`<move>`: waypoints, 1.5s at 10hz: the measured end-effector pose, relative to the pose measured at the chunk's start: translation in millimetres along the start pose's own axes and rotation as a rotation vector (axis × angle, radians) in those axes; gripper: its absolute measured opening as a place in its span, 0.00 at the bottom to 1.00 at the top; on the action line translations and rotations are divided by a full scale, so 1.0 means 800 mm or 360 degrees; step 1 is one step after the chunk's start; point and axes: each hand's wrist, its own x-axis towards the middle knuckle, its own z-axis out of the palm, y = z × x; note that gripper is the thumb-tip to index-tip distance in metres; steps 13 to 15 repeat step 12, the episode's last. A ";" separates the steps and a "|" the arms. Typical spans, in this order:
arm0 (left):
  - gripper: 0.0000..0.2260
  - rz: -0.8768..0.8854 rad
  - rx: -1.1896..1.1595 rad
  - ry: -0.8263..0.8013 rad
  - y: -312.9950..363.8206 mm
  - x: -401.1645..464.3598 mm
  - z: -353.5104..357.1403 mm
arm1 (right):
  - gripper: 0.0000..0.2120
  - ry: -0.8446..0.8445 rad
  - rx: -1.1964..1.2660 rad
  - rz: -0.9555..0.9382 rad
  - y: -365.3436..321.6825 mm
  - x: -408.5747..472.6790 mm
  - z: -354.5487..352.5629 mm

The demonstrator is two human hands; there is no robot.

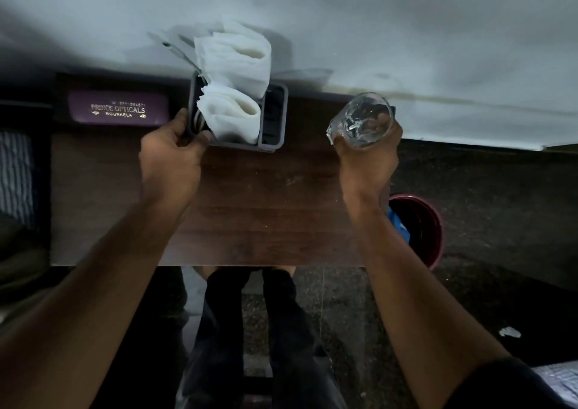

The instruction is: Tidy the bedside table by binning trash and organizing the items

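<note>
A grey plastic organizer (274,117) stands at the back of the brown wooden bedside table (250,208), against the wall. White folded tissues (233,74) stick up out of it. My left hand (170,155) grips the organizer's left front corner. My right hand (367,155) holds a clear drinking glass (362,117) at the table's back right corner. A purple spectacle case (119,108) lies at the back left of the table.
A dark red bin (422,230) with blue trash inside stands on the floor to the right of the table. A scrap of paper (509,332) lies on the dark floor. Striped cloth (15,174) sits at the left edge. My legs are below the table's front edge.
</note>
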 end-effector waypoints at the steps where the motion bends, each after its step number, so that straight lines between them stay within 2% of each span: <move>1: 0.24 -0.0020 -0.0056 0.0137 0.002 0.001 0.000 | 0.36 -0.0006 0.0008 0.0010 -0.003 -0.003 0.001; 2: 0.20 -0.0032 -0.0033 0.0209 0.001 0.004 0.002 | 0.33 0.0084 0.0130 0.0159 0.003 -0.007 0.004; 3: 0.17 -0.0019 0.0020 0.0239 -0.001 0.002 0.006 | 0.22 0.0279 0.0101 0.0510 0.013 -0.040 0.008; 4: 0.17 -0.0026 -0.0015 0.0216 0.000 0.002 0.008 | 0.24 -0.0033 0.0101 0.0724 0.024 -0.087 0.021; 6: 0.17 -0.0128 -0.0055 0.0297 0.005 0.004 0.004 | 0.40 -0.0630 0.0197 0.0420 -0.016 -0.116 0.046; 7: 0.20 -0.0205 -0.0132 0.0224 0.009 0.003 0.004 | 0.44 -0.0778 0.0227 0.0334 -0.035 -0.127 0.058; 8: 0.29 -0.0262 -0.0168 0.0099 0.012 -0.003 0.003 | 0.41 -0.0680 0.0213 0.0373 -0.033 -0.124 0.061; 9: 0.38 -0.0195 -0.0041 0.0006 0.012 -0.019 -0.011 | 0.38 -0.0637 0.0242 0.0428 -0.026 -0.118 0.050; 10: 0.36 0.0020 0.0272 -0.0056 0.015 -0.045 -0.039 | 0.36 -0.0687 0.0049 0.0202 -0.020 -0.119 0.032; 11: 0.31 0.0397 0.0548 -0.0035 0.031 -0.066 -0.070 | 0.34 -0.0764 -0.0317 -0.0108 -0.033 -0.113 0.017; 12: 0.29 0.0714 0.0499 0.0068 0.055 -0.092 -0.099 | 0.33 -0.0699 -0.0509 -0.0561 -0.069 -0.112 -0.009; 15: 0.29 0.0714 0.0499 0.0068 0.055 -0.092 -0.099 | 0.33 -0.0699 -0.0509 -0.0561 -0.069 -0.112 -0.009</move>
